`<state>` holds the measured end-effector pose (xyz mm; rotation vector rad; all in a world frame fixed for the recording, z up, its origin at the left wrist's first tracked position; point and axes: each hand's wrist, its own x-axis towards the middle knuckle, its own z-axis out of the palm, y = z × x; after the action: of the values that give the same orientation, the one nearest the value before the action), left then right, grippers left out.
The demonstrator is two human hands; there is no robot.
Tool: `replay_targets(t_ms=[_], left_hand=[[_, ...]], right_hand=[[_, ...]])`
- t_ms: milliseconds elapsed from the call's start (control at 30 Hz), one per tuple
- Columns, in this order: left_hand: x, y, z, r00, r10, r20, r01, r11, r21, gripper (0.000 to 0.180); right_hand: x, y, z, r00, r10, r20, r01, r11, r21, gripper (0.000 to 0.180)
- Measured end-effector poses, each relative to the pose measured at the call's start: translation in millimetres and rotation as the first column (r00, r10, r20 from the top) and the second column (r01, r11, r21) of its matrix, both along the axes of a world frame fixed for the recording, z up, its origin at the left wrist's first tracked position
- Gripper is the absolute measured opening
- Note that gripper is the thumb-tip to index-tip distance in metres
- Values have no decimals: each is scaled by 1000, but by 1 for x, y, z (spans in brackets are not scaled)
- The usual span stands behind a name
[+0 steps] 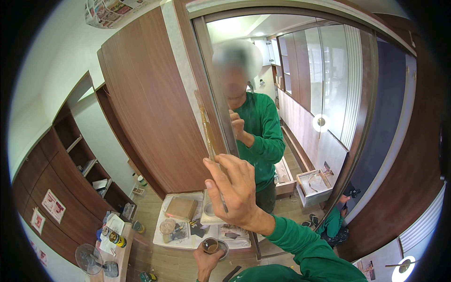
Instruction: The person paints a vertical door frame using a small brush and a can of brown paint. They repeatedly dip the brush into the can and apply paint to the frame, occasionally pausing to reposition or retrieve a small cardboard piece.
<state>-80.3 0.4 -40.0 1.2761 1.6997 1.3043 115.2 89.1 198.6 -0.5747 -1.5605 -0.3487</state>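
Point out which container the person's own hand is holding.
The small round cup of brown paste, gripped by the left hand; the other containers sit on the floor and the side ledge.

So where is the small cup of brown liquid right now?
In the head view, the small cup is low and centre, held in the left hand, just below the raised right hand gripping the brush.

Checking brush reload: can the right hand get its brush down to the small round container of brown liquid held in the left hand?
Probably yes. The right hand holds the thin brush against the mirror frame, directly above the small round container of brown liquid in the left hand; nothing lies between.
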Motion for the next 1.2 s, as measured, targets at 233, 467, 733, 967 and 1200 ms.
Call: replay_targets(t_ms=[233,467,733,967,1200], left_hand=[[-2,1,-2,1000,1,-7,-1,1000,-2,47],[-1,0,1,1000,1,4,-1,1000,-4,47],[0,1,-1,1000,3,11,-3,1000,3,47],[2,-1,3,999,-3,40,3,1000,3,44],[2,2,-2,1000,-13,11,13,1000,-5,43]], right_hand=[[0,-2,-3,1000,-3,-1,3,1000,1,46],[1,-5,-7,1000,10,-2,-10,1000,-25,47],[1,-6,-12,1000,16,-5,-16,999,-37,46],[2,-8,-18,1000,21,-3,-21,999,-47,47],[3,-14,-29,999,35,6,-34,997,-70,47]])
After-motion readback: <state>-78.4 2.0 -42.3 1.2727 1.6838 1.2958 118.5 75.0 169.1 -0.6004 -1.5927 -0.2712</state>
